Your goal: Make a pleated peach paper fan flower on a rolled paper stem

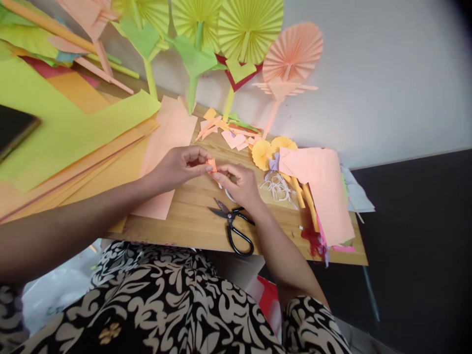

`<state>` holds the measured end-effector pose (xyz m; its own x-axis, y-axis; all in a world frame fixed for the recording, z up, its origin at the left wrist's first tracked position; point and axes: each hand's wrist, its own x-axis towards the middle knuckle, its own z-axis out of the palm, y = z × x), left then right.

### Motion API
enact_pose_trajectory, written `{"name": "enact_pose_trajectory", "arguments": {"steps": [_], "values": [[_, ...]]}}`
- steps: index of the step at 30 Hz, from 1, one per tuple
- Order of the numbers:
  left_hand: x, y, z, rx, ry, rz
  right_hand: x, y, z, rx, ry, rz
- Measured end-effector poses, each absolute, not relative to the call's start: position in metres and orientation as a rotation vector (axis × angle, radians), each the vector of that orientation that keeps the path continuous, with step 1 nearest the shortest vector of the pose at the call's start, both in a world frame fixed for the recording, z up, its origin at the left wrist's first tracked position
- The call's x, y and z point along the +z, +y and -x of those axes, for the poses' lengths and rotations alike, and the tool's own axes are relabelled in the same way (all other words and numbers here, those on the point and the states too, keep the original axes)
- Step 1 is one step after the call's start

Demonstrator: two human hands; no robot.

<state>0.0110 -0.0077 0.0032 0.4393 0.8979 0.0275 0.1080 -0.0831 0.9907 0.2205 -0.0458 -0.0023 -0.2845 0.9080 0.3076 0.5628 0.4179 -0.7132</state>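
Over the middle of the wooden table, a small pleated piece of peach paper is pinched between my two hands. My left hand grips its left side with thumb and fingertips. From the right, my right hand pinches its lower end. Black-handled scissors lie just below my right hand, blades slightly apart. Part of a white ring-shaped thing shows beneath the right hand; the rest is hidden. A flat peach sheet lies under and beside my left hand.
Large yellow-green sheets cover the table's left, near a dark device. Pleated paper fans lean on the wall. Paper scraps, yellow rosettes, white string and a folded peach sheet lie at the right.
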Motion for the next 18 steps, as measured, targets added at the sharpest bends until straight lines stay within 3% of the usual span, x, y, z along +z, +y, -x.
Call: {"name": "enact_pose_trajectory", "arguments": {"steps": [8, 18], "values": [[0.0038, -0.0065, -0.0094, 0.794, 0.96, -1.422, 0.0026, -0.0471, -0.2187, 1.046, -1.658, 1.3], [0.0054, -0.0029, -0.0073, 0.806, 0.994, -1.525, 0.0054, -0.0453, -0.2173, 1.28, -1.373, 1.31]]}}
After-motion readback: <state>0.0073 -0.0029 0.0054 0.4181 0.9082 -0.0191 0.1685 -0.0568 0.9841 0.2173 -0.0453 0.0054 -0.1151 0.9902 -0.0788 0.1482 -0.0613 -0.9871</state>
